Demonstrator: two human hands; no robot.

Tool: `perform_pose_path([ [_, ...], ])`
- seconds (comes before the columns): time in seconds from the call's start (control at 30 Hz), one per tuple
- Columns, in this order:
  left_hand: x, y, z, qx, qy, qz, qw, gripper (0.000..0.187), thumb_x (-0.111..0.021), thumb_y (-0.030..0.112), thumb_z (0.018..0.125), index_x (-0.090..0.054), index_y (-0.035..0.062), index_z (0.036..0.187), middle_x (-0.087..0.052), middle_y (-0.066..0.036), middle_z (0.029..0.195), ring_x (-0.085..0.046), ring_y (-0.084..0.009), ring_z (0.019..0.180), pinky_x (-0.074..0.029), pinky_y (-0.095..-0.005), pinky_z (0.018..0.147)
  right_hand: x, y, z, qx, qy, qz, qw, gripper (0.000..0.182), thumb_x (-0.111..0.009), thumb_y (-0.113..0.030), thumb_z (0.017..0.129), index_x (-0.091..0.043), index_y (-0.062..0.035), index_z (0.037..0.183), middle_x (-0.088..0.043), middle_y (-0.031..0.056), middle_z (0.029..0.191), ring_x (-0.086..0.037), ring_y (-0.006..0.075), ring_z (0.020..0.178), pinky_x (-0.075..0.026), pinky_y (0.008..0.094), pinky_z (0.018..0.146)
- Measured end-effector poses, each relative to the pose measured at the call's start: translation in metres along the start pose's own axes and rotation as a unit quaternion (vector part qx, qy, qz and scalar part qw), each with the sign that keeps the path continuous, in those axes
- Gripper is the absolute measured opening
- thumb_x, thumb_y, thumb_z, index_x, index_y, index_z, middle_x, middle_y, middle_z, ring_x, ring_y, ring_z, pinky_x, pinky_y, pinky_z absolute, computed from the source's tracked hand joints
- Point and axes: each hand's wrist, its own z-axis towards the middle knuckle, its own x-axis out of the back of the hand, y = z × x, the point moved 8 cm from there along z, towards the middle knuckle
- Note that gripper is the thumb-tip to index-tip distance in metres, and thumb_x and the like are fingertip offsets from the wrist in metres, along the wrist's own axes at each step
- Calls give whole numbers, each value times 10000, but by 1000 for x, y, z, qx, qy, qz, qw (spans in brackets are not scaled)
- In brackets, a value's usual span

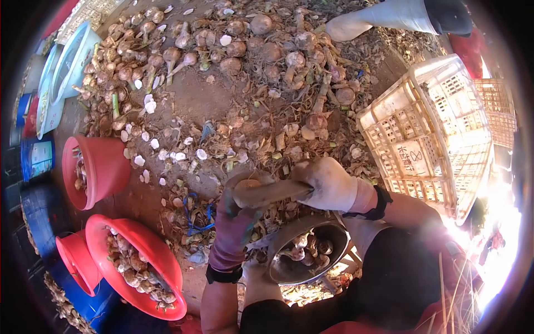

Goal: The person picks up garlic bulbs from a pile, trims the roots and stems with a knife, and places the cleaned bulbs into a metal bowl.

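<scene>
My right hand, in a pale glove, is closed around the handle end of a knife with a broad, dirt-brown blade. The blade points left toward my left hand, which wears a purple and grey glove. Its fingers curl around a brownish garlic bulb, partly hidden by the blade and the glove. Just below both hands, a dark round basin sits tilted near my lap with several garlic bulbs in it.
Garlic bulbs, dry stalks and pale root cuttings cover the ground ahead. A white plastic crate leans at right. On the left are a red bucket, a red basin of garlic and light blue tubs. Another person's boot stands at upper right.
</scene>
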Motion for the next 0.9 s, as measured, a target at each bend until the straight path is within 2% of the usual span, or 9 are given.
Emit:
perform_pose_path([
  [0.17,18,2,-11,-34,18,42,998,460,-611,-76,780,-508,2,1221,-575,-64,1121,-554,-144,1021,-494,-313,880,4,1,0,-31,40,99,994,164,-695,-164,780,-607,-27,759,-508,132,564,-518,231,509,-419,366,505],
  [0.23,28,-2,-17,-6,49,28,998,441,-627,-36,793,-520,12,1218,-572,-50,1105,-554,-144,981,-494,-305,871,7,-2,-3,-143,2,90,986,192,-653,-191,818,-654,-55,953,-630,185,776,-601,314,639,-478,385,615],
  [0.27,42,-12,-21,-21,71,34,997,441,-627,-36,793,-520,12,1218,-572,-50,1105,-554,-144,981,-494,-305,871,-4,8,-5,-180,-15,107,978,191,-640,-174,832,-664,-58,983,-647,162,774,-611,233,639,-480,351,619],
  [0.33,64,-43,-35,-16,15,-161,987,434,-617,-17,811,-509,24,1230,-587,-56,1098,-573,-154,973,-491,-284,858,-9,13,-8,-172,19,113,978,162,-622,-137,817,-665,-23,926,-578,131,648,-540,167,582,-445,325,556],
  [0.43,81,-47,-50,21,167,-173,970,396,-551,118,869,-487,18,1248,-612,-75,1013,-605,-175,899,-510,-305,786,-24,36,-19,-179,42,181,966,141,-665,-125,790,-636,3,841,-575,130,654,-537,139,601,-430,301,556],
  [0.53,93,-1,-65,3,146,-123,982,369,-563,255,919,-512,55,1225,-610,-66,1020,-596,-163,840,-504,-302,732,-26,31,-14,-127,71,188,971,157,-673,-129,785,-632,11,843,-575,155,662,-531,156,596,-437,310,570],
  [0.63,146,87,-57,-161,13,-162,974,142,-577,221,925,-526,109,997,-610,-48,881,-623,-169,804,-526,-304,752,-26,22,-11,-98,23,70,992,163,-674,-122,780,-625,21,842,-586,173,672,-535,172,598,-444,319,578],
  [0.73,186,196,-67,-263,250,-176,915,258,-558,363,940,-480,140,838,-562,2,795,-598,-179,728,-545,-368,721,-36,32,-16,-129,11,83,988,156,-669,-117,775,-628,18,842,-591,180,673,-535,196,580,-445,334,566],
  [0.9,201,128,-9,-55,173,-54,982,201,-574,325,930,-567,139,856,-584,4,816,-609,-170,819,-527,-379,744,-15,33,-11,-191,21,84,978,135,-653,-131,796,-645,-6,846,-608,179,679,-518,219,535,-439,345,539],
])
